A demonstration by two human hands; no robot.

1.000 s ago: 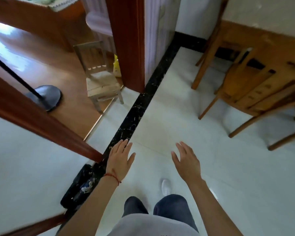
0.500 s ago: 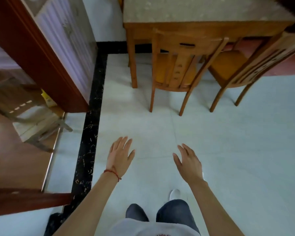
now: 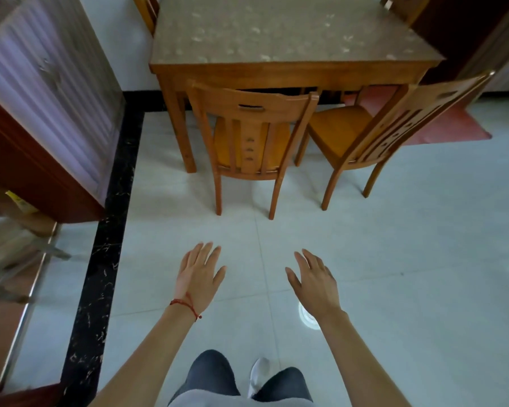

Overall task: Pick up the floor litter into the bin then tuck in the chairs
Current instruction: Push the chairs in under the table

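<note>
Two wooden chairs stand pulled out from a wooden table (image 3: 291, 70). The left chair (image 3: 252, 136) faces the table squarely, its back towards me. The right chair (image 3: 373, 133) is turned at an angle, its back swung out to the right. My left hand (image 3: 200, 274), with a red string at the wrist, and my right hand (image 3: 315, 279) hover palm down over the pale tiled floor, short of the chairs. Both hands hold nothing and their fingers are spread. No litter or bin shows in this view.
A dark red door frame (image 3: 41, 171) and a black marble strip (image 3: 106, 245) run along the left. A red mat (image 3: 453, 124) lies behind the right chair. Two more chair backs (image 3: 146, 10) show at the table's far corners. My shoe (image 3: 259, 374) is below.
The view has swung right from the doorway and small stool to face the table, and moved closer to the chairs. Both hands stay spread in front of me.
</note>
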